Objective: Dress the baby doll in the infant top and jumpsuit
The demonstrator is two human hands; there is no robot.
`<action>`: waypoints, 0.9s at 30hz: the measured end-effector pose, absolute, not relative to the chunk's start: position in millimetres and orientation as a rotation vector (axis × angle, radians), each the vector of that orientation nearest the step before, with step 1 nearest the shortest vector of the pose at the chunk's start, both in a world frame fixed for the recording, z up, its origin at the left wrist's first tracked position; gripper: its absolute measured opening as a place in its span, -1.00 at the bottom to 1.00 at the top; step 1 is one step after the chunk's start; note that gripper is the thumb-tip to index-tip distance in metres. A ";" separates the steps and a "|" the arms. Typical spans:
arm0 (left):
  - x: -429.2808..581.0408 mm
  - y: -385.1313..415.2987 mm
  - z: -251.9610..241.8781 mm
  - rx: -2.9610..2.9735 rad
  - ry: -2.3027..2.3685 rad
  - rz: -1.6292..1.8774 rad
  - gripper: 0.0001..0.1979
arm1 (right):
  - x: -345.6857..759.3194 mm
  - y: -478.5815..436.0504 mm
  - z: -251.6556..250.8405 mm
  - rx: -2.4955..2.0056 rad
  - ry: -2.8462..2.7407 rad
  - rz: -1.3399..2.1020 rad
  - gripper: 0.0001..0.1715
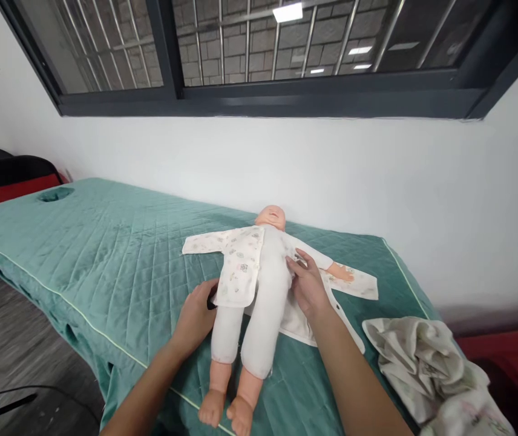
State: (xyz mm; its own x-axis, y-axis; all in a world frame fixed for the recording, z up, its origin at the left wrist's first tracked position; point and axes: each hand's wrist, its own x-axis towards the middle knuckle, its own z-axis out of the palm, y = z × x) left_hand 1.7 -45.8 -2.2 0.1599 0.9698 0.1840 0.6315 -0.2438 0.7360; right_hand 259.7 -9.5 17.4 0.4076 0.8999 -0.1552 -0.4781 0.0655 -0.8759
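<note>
A baby doll (275, 290) lies on its back on the green quilted bed cover, feet toward me. Its white printed baby shirt (239, 272) is spread open; one front panel covers the left part of the torso. The other panel (298, 318) lies flat beneath and to the right of the doll. One doll hand (340, 272) rests on top of the right sleeve. My left hand (198, 312) curls at the shirt's lower left edge, fingertips partly hidden there. My right hand (307, 281) touches the doll's right-hand side with thumb and fingers apart.
Crumpled pale printed cloth (422, 363) lies at the bed's right end. The green bed cover (118, 254) stretches left to a face hole (55, 194). Behind are a white wall and a barred window (268, 100). Black-and-red chairs (14, 178) stand at far left.
</note>
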 end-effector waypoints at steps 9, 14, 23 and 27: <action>4.8 -52.2 -0.3 1.956 1.623 0.815 -0.72 | 259.3 -14.1 22.1 -0.943 -0.477 1.142 -0.27; -0.7 -66.2 -5.4 1.995 1.636 0.840 -0.86 | 260.7 -11.0 15.6 -1.034 -0.562 1.084 -0.29; -8.6 -66.2 6.4 2.253 1.417 1.306 -0.77 | 295.9 -5.9 19.0 -1.496 -1.107 0.776 -0.42; 19.5 -39.6 48.3 2.428 1.257 1.431 -0.74 | 330.2 -16.2 40.5 -1.613 -1.163 0.609 -0.58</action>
State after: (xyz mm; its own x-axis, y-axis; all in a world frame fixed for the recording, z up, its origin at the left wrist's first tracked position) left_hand 19.5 -39.6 48.3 0.2388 0.6662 0.7065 0.6147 -0.6669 0.4211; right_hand 330.2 -16.2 40.5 0.4073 0.9008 0.1506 0.3891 -0.0220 -0.9209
